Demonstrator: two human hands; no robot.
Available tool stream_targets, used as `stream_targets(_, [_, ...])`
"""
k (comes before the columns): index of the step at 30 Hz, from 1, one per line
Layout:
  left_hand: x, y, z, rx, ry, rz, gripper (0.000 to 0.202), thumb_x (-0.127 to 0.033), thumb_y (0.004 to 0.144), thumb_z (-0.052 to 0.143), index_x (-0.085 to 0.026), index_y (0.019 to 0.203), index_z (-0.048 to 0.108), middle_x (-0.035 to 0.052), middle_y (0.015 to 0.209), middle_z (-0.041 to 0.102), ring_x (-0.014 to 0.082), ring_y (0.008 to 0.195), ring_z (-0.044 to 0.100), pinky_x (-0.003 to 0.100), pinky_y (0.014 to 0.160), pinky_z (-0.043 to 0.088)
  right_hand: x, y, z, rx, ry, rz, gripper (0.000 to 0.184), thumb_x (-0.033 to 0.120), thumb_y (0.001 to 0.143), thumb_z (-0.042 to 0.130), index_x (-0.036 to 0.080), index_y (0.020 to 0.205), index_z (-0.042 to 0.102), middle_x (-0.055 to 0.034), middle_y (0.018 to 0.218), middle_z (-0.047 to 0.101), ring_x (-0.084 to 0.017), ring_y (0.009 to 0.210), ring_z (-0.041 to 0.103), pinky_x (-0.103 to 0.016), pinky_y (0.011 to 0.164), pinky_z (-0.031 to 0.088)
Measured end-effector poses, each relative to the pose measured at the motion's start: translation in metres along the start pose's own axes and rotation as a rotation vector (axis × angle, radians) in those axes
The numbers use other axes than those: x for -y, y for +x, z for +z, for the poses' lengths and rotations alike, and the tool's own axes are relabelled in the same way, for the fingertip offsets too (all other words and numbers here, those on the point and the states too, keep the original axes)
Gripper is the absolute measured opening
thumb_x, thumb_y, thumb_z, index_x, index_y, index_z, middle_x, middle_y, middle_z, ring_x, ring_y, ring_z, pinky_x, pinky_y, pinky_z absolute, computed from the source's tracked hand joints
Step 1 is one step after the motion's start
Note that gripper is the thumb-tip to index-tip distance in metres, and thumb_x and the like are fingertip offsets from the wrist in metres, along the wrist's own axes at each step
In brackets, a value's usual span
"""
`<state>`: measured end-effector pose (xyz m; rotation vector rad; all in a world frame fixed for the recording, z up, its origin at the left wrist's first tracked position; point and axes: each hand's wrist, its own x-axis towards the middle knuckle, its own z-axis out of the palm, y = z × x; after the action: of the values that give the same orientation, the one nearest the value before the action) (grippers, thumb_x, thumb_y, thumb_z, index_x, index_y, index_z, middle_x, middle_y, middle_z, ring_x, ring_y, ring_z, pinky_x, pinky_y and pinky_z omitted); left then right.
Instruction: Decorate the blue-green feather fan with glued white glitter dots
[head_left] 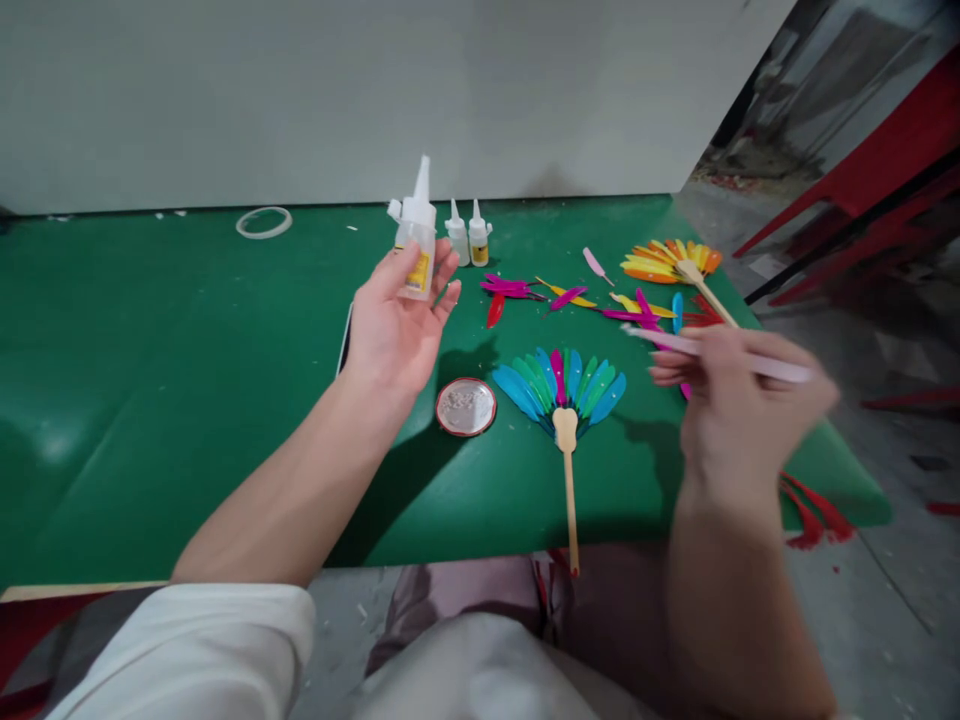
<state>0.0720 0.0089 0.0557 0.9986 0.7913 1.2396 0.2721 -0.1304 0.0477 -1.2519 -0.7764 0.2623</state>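
My left hand (394, 325) is raised above the green table (150, 380), fingers wrapped loosely round a small white glue bottle (416, 235) with a pointed nozzle. My right hand (739, 400) is closed on a thin pale stick (667, 342), held level over the table's right side; it is blurred. Between the hands lies a fan of blue, green and pink feathers (559, 385) on a wooden stick (570, 495). A round red-rimmed lid (466, 407) with small glittery bits sits just left of the fan.
Two more small glue bottles (468, 238) stand at the back. Loose pink, red and yellow feathers (570, 298) lie scattered, with an orange and yellow feather fan (671, 260) at back right. A white ring (263, 222) lies far left. Red furniture (885, 160) stands right.
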Motion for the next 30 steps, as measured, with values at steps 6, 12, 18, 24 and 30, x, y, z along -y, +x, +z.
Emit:
stream_targets(6, [0.007,-0.001,0.004,0.049,0.042,-0.031,0.017,-0.019,0.071,0.067,-0.022,0.085,0.056,-0.0011,0.083,0.061,0.0116,0.078,0.061,0.026,0.069,0.048,-0.049,-0.01,0.017,0.518,-0.509,-0.039,0.02,0.035,0.08,0.062,0.018,0.073,0.07,-0.0023,0.063,0.071,-0.016,0.058,0.068,-0.026,0.055,0.051])
stream_targets(12, [0.018,-0.004,0.007,0.188,0.307,0.007,0.023,-0.012,0.063,0.069,-0.018,0.083,0.058,-0.0032,0.072,0.055,0.0096,0.067,0.053,0.025,0.066,0.043,-0.067,-0.011,0.02,0.659,-0.669,-0.077,0.024,0.037,0.083,0.057,0.019,0.075,0.071,-0.0037,0.065,0.072,-0.019,0.063,0.069,-0.026,0.058,0.048])
stream_targets(18, [0.032,-0.001,-0.001,0.545,0.87,0.093,0.016,-0.012,0.065,0.06,-0.016,0.08,0.058,0.0004,0.08,0.061,0.0164,0.074,0.055,0.029,0.068,0.039,-0.067,-0.01,0.021,0.709,-0.718,-0.11,0.019,0.033,0.083,0.058,0.021,0.08,0.072,-0.0033,0.074,0.074,-0.018,0.069,0.069,-0.026,0.061,0.047])
stream_targets(24, [0.034,0.002,-0.002,0.562,0.869,0.073,0.026,-0.012,0.066,0.055,-0.016,0.091,0.055,0.0018,0.085,0.063,0.0166,0.076,0.055,0.029,0.069,0.039,-0.069,-0.01,0.02,0.72,-0.616,-0.105,0.015,0.03,0.081,0.061,0.02,0.081,0.072,-0.0025,0.076,0.074,-0.017,0.071,0.07,-0.025,0.065,0.05])
stream_targets(30, [0.032,0.001,0.0,0.59,0.888,0.044,0.021,-0.013,0.066,0.054,-0.015,0.087,0.055,0.0025,0.087,0.063,0.0167,0.079,0.057,0.03,0.071,0.041,-0.073,-0.01,0.021,0.673,-0.609,-0.078,0.014,0.03,0.08,0.06,0.021,0.078,0.071,-0.0018,0.074,0.074,-0.018,0.067,0.07,-0.027,0.064,0.052])
